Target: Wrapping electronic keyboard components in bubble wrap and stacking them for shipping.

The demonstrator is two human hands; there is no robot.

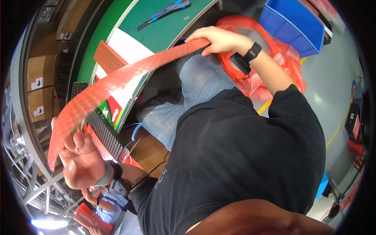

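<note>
A long strip of red bubble wrap (117, 78) stretches between my hands, over the near edge of the green table. Its upper right end is gripped in my right hand (219, 39), thumb below and fingers above. At the lower left, my left hand (83, 160) has its palm turned up and its fingers curled against the strip, which partly hides them. The strip's pointed end hangs beyond that hand. Beneath the strip, a flat red bubble-wrapped piece (109, 56) lies on the table beside a white sheet (135, 49).
A blue and black box cutter (164, 13) lies on the green table (141, 9). Near my left arm is a black ribbed part (105, 131). Loose red bubble wrap (284, 64) and a blue bin (291, 25) stand right. Cartons (41, 72) fill left shelves; another person (109, 205) is lower left.
</note>
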